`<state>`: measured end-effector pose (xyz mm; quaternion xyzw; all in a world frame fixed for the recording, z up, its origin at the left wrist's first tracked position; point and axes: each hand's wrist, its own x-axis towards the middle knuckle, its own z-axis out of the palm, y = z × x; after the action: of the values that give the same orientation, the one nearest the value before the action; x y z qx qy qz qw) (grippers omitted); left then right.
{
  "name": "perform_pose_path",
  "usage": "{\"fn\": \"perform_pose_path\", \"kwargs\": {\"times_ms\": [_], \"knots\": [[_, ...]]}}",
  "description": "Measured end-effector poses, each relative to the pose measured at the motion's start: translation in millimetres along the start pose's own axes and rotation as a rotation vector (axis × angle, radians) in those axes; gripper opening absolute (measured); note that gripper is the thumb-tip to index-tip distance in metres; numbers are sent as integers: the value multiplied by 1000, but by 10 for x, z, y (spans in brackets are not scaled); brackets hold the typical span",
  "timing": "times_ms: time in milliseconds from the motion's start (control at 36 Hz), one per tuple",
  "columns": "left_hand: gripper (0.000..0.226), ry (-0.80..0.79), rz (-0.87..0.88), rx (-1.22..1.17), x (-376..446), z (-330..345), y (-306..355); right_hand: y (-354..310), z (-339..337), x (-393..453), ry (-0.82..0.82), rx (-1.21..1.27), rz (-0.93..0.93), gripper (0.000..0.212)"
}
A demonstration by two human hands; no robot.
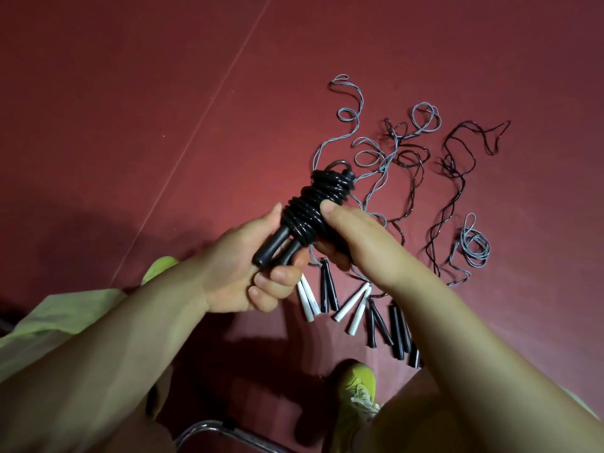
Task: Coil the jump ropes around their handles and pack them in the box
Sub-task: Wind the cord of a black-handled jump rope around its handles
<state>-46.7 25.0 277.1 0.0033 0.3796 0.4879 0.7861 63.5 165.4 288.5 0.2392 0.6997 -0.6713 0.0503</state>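
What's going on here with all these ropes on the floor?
A person is winding up jump ropes. The left hand grips the two black handles of one rope, and the right hand holds the black coil already wrapped around them, thumb pressed on the loops. This one looks nearly finished. Several more ropes, grey and black, lie uncoiled on the red floor, their white and black handles lined up in a row. No box is in view.
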Motion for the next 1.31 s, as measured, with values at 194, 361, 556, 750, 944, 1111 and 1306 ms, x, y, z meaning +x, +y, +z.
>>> {"fn": "perform_pose_path", "kwargs": {"times_ms": [194, 361, 556, 750, 944, 1111, 1306], "knots": [[66, 304, 77, 223, 35, 10, -9, 26, 4, 24, 84, -309, 171, 62], [63, 476, 152, 426, 68, 16, 0, 65, 33, 27, 177, -409, 221, 65], [53, 756, 213, 766, 126, -49, -25, 129, 42, 50, 161, -398, 223, 62], [63, 863, 312, 961, 126, -70, -24, 139, 56, 77, 124, -244, 257, 61], [46, 836, 383, 996, 143, -54, -32, 137, 64, 76, 126, -93, 280, 56], [39, 449, 223, 462, 53, -18, -33, 75, -5, 28, 126, 61, 154, 32], [70, -286, -41, -89, 51, -115, -98, 147, -15, 151, 19, 105, 92, 27]]}}
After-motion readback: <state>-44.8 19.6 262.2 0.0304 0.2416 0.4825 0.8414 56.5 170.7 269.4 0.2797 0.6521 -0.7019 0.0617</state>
